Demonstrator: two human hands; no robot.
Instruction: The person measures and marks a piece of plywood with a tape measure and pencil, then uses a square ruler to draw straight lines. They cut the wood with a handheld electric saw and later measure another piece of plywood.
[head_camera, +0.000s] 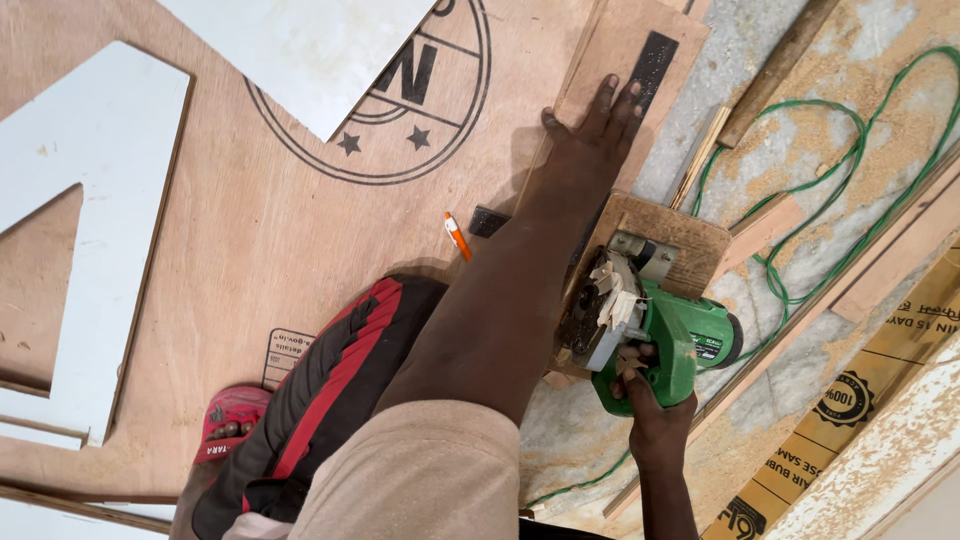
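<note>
My left hand (592, 128) lies flat with fingers spread on a narrow plywood strip (622, 62), pressing beside a black metal ruler (650, 62) that rests on it. My right hand (648, 408) grips the handle of a green handheld circular saw (668, 338). The saw sits on a small wooden base plate (680, 238) at the near end of the strip. Its blade is hidden behind the guard and my left forearm.
A large plywood sheet (250, 220) with a round black stamp fills the left, white panels (90, 200) lying on it. An orange-and-white pen (457, 236) lies on the sheet. A green power cord (830, 190) loops over the sawdust-covered floor. Wooden battens (775, 70) lie at right. My leg and red sandal (232, 420) rest on the sheet.
</note>
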